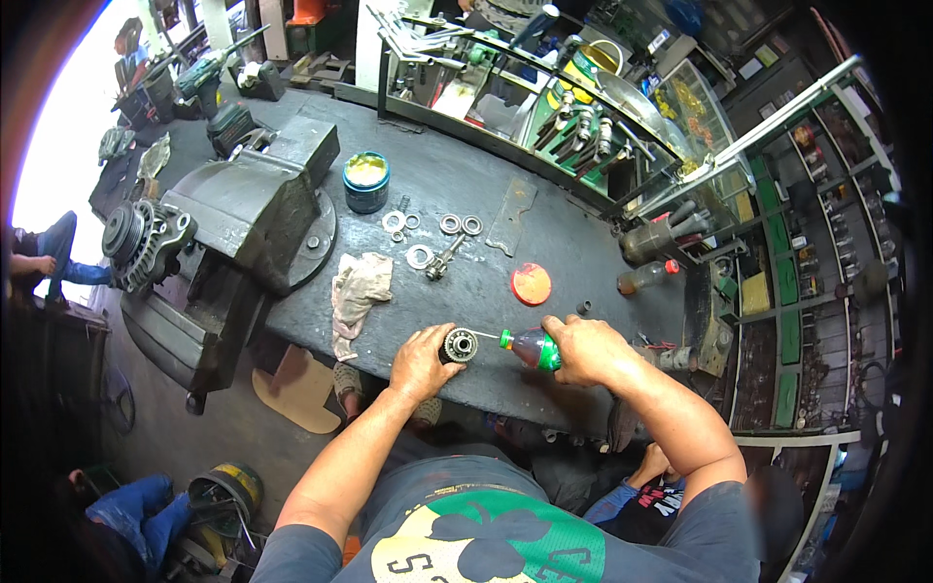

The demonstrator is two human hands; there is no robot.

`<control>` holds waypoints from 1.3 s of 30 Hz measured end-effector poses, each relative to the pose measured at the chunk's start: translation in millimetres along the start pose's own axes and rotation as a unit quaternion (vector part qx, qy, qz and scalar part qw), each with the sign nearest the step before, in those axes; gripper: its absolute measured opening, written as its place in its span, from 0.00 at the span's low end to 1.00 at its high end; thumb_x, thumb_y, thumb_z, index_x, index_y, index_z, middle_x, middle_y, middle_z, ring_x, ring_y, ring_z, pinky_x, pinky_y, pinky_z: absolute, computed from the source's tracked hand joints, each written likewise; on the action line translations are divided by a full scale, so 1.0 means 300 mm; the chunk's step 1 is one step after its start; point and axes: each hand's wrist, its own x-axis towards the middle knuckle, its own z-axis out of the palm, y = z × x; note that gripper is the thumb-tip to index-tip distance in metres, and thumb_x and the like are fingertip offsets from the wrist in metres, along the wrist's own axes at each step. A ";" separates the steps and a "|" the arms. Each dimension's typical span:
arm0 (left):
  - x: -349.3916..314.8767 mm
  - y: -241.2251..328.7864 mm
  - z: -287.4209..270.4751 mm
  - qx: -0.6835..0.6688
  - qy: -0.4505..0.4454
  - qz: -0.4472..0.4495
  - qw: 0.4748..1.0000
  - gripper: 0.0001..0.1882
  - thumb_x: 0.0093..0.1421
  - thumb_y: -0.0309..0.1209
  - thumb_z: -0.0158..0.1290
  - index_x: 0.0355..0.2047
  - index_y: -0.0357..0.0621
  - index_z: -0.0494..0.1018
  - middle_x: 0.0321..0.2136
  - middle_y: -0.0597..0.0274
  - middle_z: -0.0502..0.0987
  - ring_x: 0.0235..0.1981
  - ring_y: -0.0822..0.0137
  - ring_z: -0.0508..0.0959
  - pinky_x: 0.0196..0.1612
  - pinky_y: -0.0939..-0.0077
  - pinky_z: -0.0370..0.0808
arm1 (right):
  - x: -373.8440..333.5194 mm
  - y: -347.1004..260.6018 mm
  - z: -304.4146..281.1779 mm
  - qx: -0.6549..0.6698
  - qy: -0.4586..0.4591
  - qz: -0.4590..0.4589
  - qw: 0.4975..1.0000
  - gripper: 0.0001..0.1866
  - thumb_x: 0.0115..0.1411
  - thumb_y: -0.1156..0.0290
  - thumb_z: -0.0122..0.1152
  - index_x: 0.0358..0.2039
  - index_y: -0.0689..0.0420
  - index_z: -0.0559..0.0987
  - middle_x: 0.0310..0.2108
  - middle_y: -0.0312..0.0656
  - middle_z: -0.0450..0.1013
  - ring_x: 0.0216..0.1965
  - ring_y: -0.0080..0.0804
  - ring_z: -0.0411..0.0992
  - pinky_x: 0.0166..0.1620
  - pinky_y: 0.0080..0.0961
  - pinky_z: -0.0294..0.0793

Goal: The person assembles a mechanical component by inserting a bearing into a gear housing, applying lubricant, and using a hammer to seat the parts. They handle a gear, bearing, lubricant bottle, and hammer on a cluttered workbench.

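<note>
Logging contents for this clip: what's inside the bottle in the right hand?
Dark liquid shows inside the bottle. Whatever lies behind its green label and the right hand is covered.

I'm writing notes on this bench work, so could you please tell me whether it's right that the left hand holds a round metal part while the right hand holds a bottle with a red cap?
Not quite: the head view shows that the bottle has a green cap. The right hand does hold it, and the left hand holds the round metal part.
</note>
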 end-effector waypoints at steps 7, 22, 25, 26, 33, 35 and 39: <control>-0.008 0.001 -0.001 -0.008 0.003 -0.001 1.000 0.42 0.52 0.38 0.79 0.67 0.47 0.76 0.61 0.56 0.82 0.62 0.50 0.81 0.66 0.57 0.78 | 0.065 -0.018 0.000 -0.152 0.092 -0.057 0.982 0.33 0.53 0.69 0.75 0.60 0.55 0.77 0.44 0.52 0.80 0.47 0.53 0.83 0.51 0.48 0.78; -0.004 -0.007 -0.007 -0.018 -0.007 0.003 1.000 0.42 0.53 0.39 0.79 0.67 0.47 0.76 0.60 0.57 0.82 0.62 0.50 0.81 0.66 0.56 0.78 | 0.096 -0.040 -0.091 -0.220 0.166 -0.135 0.952 0.32 0.59 0.70 0.67 0.66 0.51 0.78 0.44 0.50 0.81 0.47 0.46 0.81 0.50 0.44 0.73; -0.004 -0.007 -0.007 -0.019 -0.002 0.007 1.000 0.42 0.52 0.39 0.79 0.67 0.47 0.76 0.60 0.57 0.82 0.62 0.51 0.81 0.66 0.56 0.78 | 0.099 -0.056 -0.089 -0.231 0.170 -0.138 0.948 0.34 0.60 0.70 0.67 0.68 0.50 0.78 0.45 0.49 0.81 0.47 0.46 0.81 0.52 0.44 0.73; -0.005 -0.004 -0.010 -0.018 -0.002 0.003 1.000 0.42 0.52 0.39 0.79 0.67 0.47 0.76 0.60 0.57 0.82 0.62 0.51 0.81 0.66 0.57 0.78 | 0.103 -0.061 -0.088 -0.237 0.171 -0.136 0.947 0.34 0.60 0.70 0.68 0.69 0.50 0.78 0.45 0.49 0.81 0.47 0.46 0.81 0.52 0.44 0.73; -0.004 -0.003 -0.014 -0.029 -0.012 -0.008 0.999 0.42 0.52 0.39 0.79 0.67 0.47 0.77 0.62 0.54 0.82 0.64 0.49 0.80 0.68 0.55 0.77 | 0.109 -0.071 -0.113 -0.222 0.177 -0.153 0.947 0.31 0.61 0.70 0.67 0.67 0.47 0.81 0.46 0.49 0.82 0.47 0.46 0.81 0.53 0.44 0.73; -0.005 -0.003 -0.013 -0.026 -0.011 -0.009 1.000 0.42 0.51 0.39 0.79 0.67 0.47 0.77 0.62 0.54 0.82 0.64 0.49 0.81 0.68 0.56 0.77 | 0.116 -0.071 -0.108 -0.227 0.178 -0.147 0.946 0.32 0.61 0.70 0.67 0.68 0.47 0.81 0.46 0.48 0.82 0.47 0.46 0.81 0.53 0.44 0.73; -0.002 -0.002 -0.013 -0.020 -0.013 -0.009 1.000 0.43 0.51 0.39 0.80 0.67 0.48 0.77 0.61 0.55 0.83 0.63 0.50 0.81 0.67 0.56 0.77 | 0.115 -0.065 -0.113 -0.227 0.171 -0.140 0.948 0.33 0.60 0.70 0.67 0.68 0.48 0.81 0.46 0.48 0.82 0.47 0.45 0.81 0.52 0.43 0.73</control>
